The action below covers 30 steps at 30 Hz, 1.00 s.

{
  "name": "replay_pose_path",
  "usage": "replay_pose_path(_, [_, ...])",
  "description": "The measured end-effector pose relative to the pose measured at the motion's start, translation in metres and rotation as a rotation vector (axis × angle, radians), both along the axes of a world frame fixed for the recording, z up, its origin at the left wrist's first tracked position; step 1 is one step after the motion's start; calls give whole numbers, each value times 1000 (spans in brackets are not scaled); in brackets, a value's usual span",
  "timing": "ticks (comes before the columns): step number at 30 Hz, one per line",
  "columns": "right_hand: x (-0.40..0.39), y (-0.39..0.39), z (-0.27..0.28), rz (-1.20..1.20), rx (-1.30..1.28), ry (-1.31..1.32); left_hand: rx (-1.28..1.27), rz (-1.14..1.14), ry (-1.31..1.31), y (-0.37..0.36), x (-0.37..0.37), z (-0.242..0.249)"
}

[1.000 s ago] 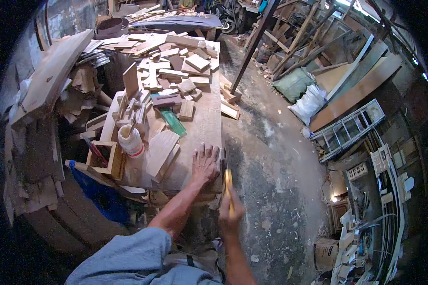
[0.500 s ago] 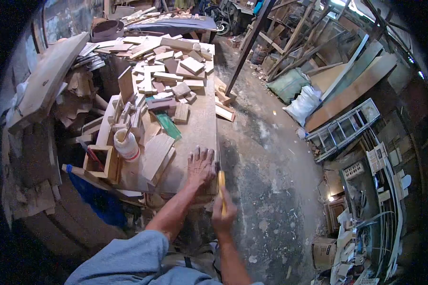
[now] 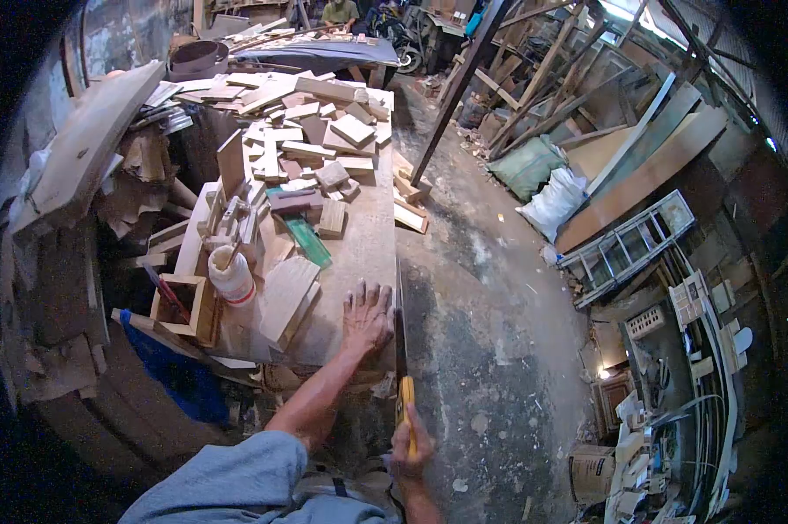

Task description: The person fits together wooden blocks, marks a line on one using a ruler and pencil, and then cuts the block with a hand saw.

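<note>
head view: right hand (image 3: 409, 441) grips handsaw (image 3: 402, 349), blade pointing straight away.

No readable text in my view

I cannot read any letter, number or brand; the white jar (image 3: 231, 278) at middle left carries only a blurred red band.

"Where is the left hand (image 3: 365, 319)?"

"It is stretched out in front, up ahead of the body. It lies flat with the palm down and the fingers (image 3: 369, 293) spread apart. The left arm is bare and nearly straight. Its sleeve is blue and stops near the elbow."

"And the right hand (image 3: 410, 443)?"

"It is pulled in low, close to the body. Its fingers are curled tight in a fist around something thin. The right arm is bent, and only a little of it shows."
</note>
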State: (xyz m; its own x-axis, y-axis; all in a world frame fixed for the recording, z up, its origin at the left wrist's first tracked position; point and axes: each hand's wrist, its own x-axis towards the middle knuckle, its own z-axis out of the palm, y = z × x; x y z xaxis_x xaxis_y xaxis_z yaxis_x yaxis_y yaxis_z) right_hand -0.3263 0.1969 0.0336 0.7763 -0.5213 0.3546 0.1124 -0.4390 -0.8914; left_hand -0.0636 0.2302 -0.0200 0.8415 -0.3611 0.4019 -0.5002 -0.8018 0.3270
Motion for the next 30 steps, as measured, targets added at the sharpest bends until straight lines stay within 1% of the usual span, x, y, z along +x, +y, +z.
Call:
replay_pose_path(1, [-9, 2, 4, 20, 39, 49, -3, 5, -6, 1, -2, 1])
replay_pose_path(2, [3, -3, 0, 14, 3, 27, 15, -7, 36, 3, -3, 1])
replay_pose_path(3, [22, -2, 15, 8, -34, 5, 13, -15, 32, 4, -4, -2])
replay_pose_path(4, [47, -6, 20, 6, -143, -24, 5, -17, 21, 3, 0, -7])
replay_pose_path(7, [76, -10, 25, -32, -126, -36, 23, -16, 42, 2, -2, -1])
replay_pose_path(8, [64, -10, 9, -53, -123, -60, 24, -19, 32, 1, 0, -6])
replay_pose_path(10, [-5, -7, -24, 27, 99, 47, 34, -20, 32, 2, 2, -9])
replay_pose_path(12, [-12, -13, -24, 58, 107, 88, 41, -12, 58, 0, 1, -7])
replay_pose_path(14, [3, -6, 9, 5, -62, 94, 34, -19, 49, 5, -6, -4])
replay_pose_path(16, [59, -16, 23, -13, -138, 99, 26, -14, 33, 2, -3, -4])
replay_pose_path(17, [70, -17, 24, -25, -170, 101, 34, -14, 25, 1, -1, -10])
replay_pose_path(20, [53, -10, 13, -21, -93, 11, 39, -19, 19, 1, 1, -11])
replay_pose_path(22, [-3, -3, -28, -22, -65, 1, 29, -16, 10, 2, 2, -8])
replay_pose_path(24, [-6, -8, -33, -11, -33, 23, 20, -14, 10, 1, -1, -6])
replay_pose_path(26, [10, -6, -4, -14, 30, 94, 25, -16, -2, 3, -5, -4])
replay_pose_path(28, [63, -12, 30, -38, -80, 63, 7, -7, -20, 1, -6, -5])
replay_pose_path(29, [75, -10, 38, -53, -128, 48, -6, -6, -34, 1, -5, -9])
replay_pose_path(30, [71, -7, 35, -47, -82, 110, -20, -4, -57, 1, -1, -9])
